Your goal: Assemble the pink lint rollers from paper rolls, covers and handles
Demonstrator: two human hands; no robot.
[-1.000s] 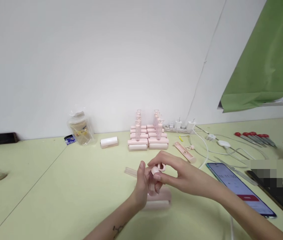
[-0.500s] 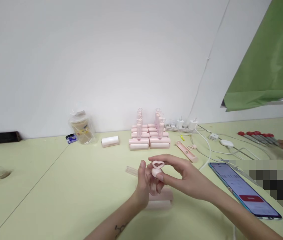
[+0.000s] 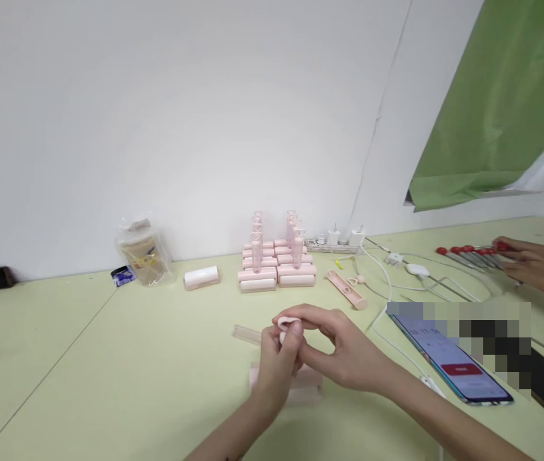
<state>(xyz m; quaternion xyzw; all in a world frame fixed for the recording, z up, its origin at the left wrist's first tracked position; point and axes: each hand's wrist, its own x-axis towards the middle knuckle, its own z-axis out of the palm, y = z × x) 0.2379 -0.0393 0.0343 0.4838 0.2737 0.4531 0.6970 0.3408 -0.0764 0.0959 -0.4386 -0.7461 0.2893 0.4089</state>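
My left hand (image 3: 276,368) is closed around a small clear pink tube, mostly hidden by its fingers. My right hand (image 3: 334,346) pinches the pink heart-shaped cap (image 3: 287,322) on top of that tube. Both hands hover just above a pale pink roller block (image 3: 308,387) lying on the green table (image 3: 109,371). A loose clear tube (image 3: 247,333) lies just left of my hands. Further back stand two stacks of pink rollers (image 3: 276,272) with capped tubes upright on them.
A phone (image 3: 449,362) with a lit screen lies at the right, with white cables and a power strip (image 3: 334,244) behind it. Another person's hands (image 3: 536,266) rest on red-handled tools (image 3: 468,255). A plastic bag (image 3: 143,255) and a white roller (image 3: 201,277) sit near the wall.
My right hand has pressed the heart cap lower onto the tube, and my left fingers have closed higher around it. The other person's hands reached further in over the red-handled tools.
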